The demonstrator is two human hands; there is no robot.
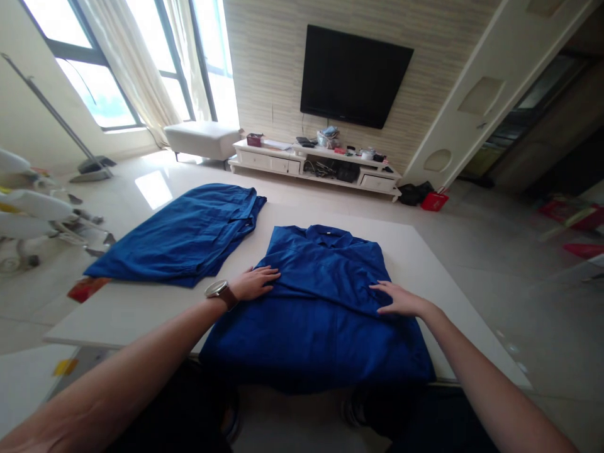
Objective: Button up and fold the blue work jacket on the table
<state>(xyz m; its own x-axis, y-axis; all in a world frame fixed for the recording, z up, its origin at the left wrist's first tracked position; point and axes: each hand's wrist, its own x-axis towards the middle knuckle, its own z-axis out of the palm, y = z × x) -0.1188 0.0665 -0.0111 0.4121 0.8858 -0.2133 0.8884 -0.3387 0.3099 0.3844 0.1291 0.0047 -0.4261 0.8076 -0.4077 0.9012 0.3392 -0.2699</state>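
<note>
A blue shirt (325, 302) lies on the white table (425, 258), its collar at the far side and its lower part hanging over the near edge. My left hand (255, 283), below a wrist with a brown-strapped watch (219, 290), rests on the shirt's left side with fingers spread. On the right side of the shirt, my right hand (396, 298) touches the cloth, fingers apart. Neither hand visibly grips the fabric. Folded blue clothing (179, 236) lies on the table to the left of the shirt.
Something red (87, 289) shows under the left end of the folded clothing. Beyond the table are a low white TV cabinet (268, 160) with small items, a wall-mounted TV (353, 75) and a pale bench (202, 139). A red bag (434, 200) stands on the floor.
</note>
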